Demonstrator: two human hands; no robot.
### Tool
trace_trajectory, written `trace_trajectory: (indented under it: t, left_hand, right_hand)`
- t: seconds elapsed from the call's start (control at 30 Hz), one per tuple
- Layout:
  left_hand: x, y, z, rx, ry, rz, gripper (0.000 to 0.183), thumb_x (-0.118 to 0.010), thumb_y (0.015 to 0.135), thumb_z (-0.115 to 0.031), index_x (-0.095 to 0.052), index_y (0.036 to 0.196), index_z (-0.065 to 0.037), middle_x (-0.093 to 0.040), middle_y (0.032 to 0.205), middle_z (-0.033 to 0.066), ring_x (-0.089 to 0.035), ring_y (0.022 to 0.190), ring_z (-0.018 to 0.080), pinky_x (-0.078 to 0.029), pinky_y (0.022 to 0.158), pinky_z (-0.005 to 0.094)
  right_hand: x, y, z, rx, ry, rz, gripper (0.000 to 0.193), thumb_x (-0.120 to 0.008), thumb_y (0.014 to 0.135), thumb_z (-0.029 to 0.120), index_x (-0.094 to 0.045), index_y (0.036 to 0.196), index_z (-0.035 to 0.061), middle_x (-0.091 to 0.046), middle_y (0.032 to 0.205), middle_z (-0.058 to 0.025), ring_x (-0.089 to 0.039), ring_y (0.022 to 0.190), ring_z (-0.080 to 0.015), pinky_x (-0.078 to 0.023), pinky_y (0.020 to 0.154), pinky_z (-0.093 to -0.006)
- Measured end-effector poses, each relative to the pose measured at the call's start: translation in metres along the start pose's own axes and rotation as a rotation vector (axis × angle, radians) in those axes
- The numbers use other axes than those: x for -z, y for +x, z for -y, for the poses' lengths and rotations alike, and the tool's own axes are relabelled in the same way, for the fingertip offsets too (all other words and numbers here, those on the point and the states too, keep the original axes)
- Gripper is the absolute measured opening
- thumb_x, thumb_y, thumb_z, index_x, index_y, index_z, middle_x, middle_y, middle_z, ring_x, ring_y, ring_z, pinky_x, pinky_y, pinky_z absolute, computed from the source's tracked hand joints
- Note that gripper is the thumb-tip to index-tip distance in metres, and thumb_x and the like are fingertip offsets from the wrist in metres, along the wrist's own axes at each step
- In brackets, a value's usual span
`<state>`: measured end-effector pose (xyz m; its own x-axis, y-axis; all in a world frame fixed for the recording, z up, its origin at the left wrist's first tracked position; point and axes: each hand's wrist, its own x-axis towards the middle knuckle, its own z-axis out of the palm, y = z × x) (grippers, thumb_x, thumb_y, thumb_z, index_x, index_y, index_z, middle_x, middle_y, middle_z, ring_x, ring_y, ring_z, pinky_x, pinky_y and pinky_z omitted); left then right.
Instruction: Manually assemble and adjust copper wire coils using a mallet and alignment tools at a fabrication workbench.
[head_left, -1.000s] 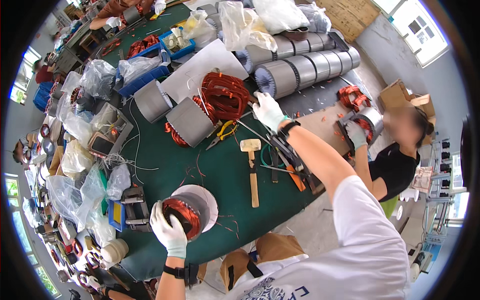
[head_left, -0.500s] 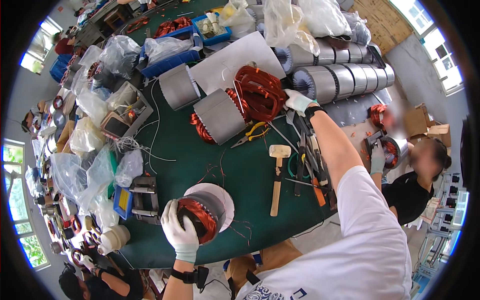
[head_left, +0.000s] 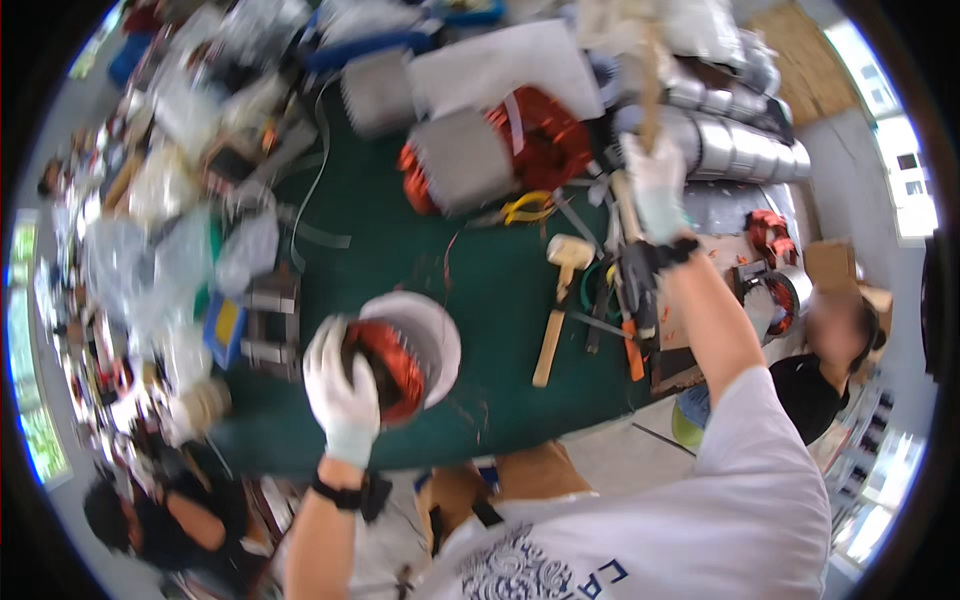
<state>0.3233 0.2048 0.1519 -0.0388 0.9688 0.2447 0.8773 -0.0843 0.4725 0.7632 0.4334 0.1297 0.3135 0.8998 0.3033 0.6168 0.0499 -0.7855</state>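
My left hand (head_left: 340,390), in a white glove, grips the near-left side of a stator (head_left: 395,365) with red-brown copper windings. The stator lies tilted on a round white disc (head_left: 442,340) on the green table. My right hand (head_left: 657,180), also gloved, is raised at the far right of the tools, closed around a pale wooden stick (head_left: 650,85). The stick points away from me; its far end is blurred. Left of that hand lie another wound stator (head_left: 463,160) and a bundle of red copper coils (head_left: 550,140).
A wooden mallet (head_left: 558,300), yellow-handled pliers (head_left: 525,208) and several files and hand tools (head_left: 630,285) lie on the right. Bare stator cores (head_left: 735,148) are stacked behind. Plastic bags (head_left: 150,260) crowd the left. A co-worker (head_left: 825,370) sits at right.
My right hand has left the copper coils, moved right, and now holds the wooden stick up. My left hand stays on the stator. The whole view has shifted and blurred.
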Motion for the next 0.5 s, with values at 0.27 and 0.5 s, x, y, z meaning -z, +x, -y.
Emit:
trace_trajectory:
  t: [0.27, 0.5]
  left_hand:
    - [-0.004, -0.012, 0.021, 0.170, -0.343, -0.313, 0.035, -0.053, 0.096, -0.001, -0.063, 0.129, 0.003, -0.065, 0.128, 0.0188, -0.061, 0.120, 0.0356, -0.045, 0.108, 0.0426]
    - [-0.024, -0.069, 0.015, 0.586, -1.273, -0.349, 0.054, -0.035, 0.113, -0.033, -0.039, 0.153, 0.003, -0.050, 0.151, 0.0159, -0.048, 0.139, 0.0236, -0.035, 0.120, 0.0386]
  right_hand:
    - [0.128, -0.244, 0.208, -0.627, 0.347, 0.894, 0.034, -0.069, 0.097, 0.038, -0.061, 0.104, 0.0050, -0.059, 0.072, -0.0025, -0.053, 0.051, -0.0094, -0.041, 0.048, -0.0238]
    - [0.175, -0.106, 0.198, -0.292, 0.236, 0.661, 0.042, -0.052, 0.108, 0.026, -0.053, 0.137, -0.0030, -0.065, 0.114, -0.0145, -0.068, 0.089, -0.0217, -0.058, 0.078, -0.0328]
